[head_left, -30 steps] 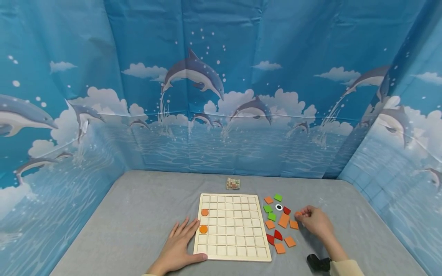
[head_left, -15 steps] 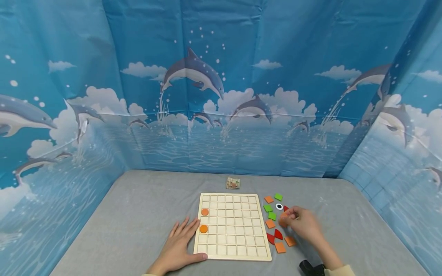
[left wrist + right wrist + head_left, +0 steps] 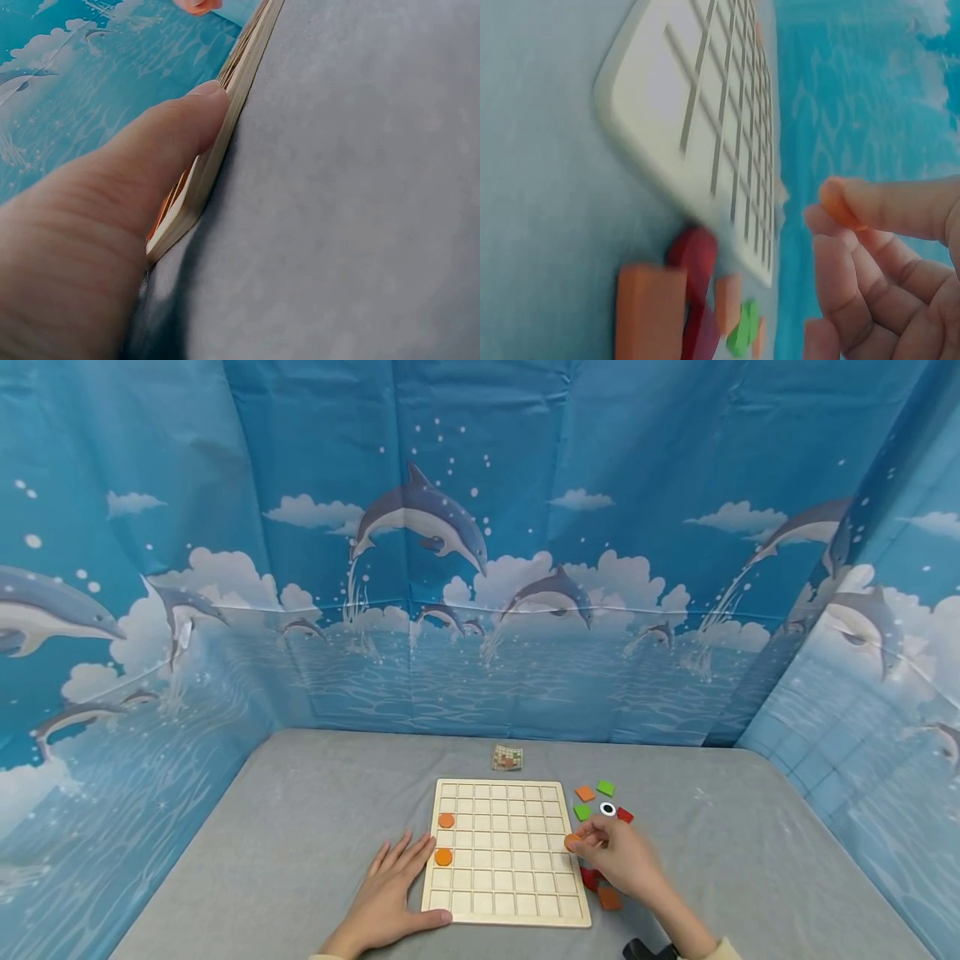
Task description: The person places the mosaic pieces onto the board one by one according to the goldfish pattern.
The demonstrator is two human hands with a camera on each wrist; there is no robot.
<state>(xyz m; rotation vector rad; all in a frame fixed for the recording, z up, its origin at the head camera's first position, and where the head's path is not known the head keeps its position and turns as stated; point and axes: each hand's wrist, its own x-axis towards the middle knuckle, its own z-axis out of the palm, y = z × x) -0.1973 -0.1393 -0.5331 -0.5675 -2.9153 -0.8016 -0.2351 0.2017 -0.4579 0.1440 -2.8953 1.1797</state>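
Note:
A pale wooden grid board (image 3: 501,852) lies flat on the grey table. Two orange discs sit in its left column, an upper disc (image 3: 446,820) and a lower disc (image 3: 443,857). My left hand (image 3: 384,893) rests along the board's left side, fingers spread, its thumb on the near left corner; the left wrist view shows that thumb (image 3: 172,135) on the rim. Over the board's right edge, my right hand (image 3: 618,856) pinches another orange disc (image 3: 840,204) between thumb and fingers, raised above the surface in the right wrist view.
Right of the board lie loose pieces: green squares (image 3: 605,788), orange squares (image 3: 610,898), red pieces (image 3: 625,815) and a white ring-like piece with a black centre (image 3: 607,810). My right hand covers some. A small patterned card (image 3: 507,758) lies behind the board. A dolphin-print curtain (image 3: 480,677) surrounds the table.
My right hand has carried the orange disc leftward from beyond the loose pieces to the board's right edge. My left hand has stayed in place.

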